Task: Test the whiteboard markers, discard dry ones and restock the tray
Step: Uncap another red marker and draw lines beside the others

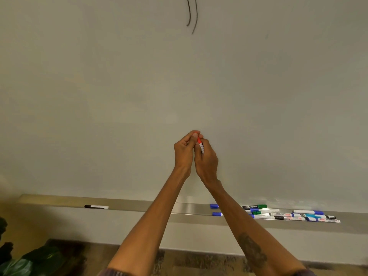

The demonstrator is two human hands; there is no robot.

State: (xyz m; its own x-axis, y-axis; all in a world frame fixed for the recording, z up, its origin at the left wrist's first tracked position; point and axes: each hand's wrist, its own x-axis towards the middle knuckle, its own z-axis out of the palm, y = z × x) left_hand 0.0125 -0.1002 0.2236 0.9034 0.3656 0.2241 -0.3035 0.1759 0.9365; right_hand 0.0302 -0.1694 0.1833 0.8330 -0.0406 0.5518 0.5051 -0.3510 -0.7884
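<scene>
Head view, looking fwd and down at a whiteboard (pixel 119 96) that fills most of the frame. Both bare arms reach up from the near edge and meet at centre, in front of the board.

Between the hands is one red marker (pixel 199 143), roughly upright, with the red end up and the white barrel below. Left hand (pixel 184 150): fingers curled, fingertips and thumb pinching the red top end. Right hand (pixel 206 156): fingers curled round the white barrel, just below the left hand's grip. The 2 hands touch. Can't tell if the cap is fully on, as fingers cover the join. Tip not visible.

A metal tray (pixel 189 209) runs left to right along the board's lower edge. On its left part a black marker (pixel 96 206) lies flat and lengthwise, alone. On its right part is a loose bunch of markers (pixel 288 215), lying flat and mostly lengthwise, several touching or overlapping. Their caps are blue, green, black and teal. The right forearm hides the bunch's left end.

Top centre of the board, well above the hands: 2 thin dark strokes (pixel 192 14), side by side, running downward.

Near left corner: dark green leaves (pixel 39 257). Below the board is a mottled brown floor (pixel 199 261). There is a dark tattoo (pixel 253 251) on the right forearm.
</scene>
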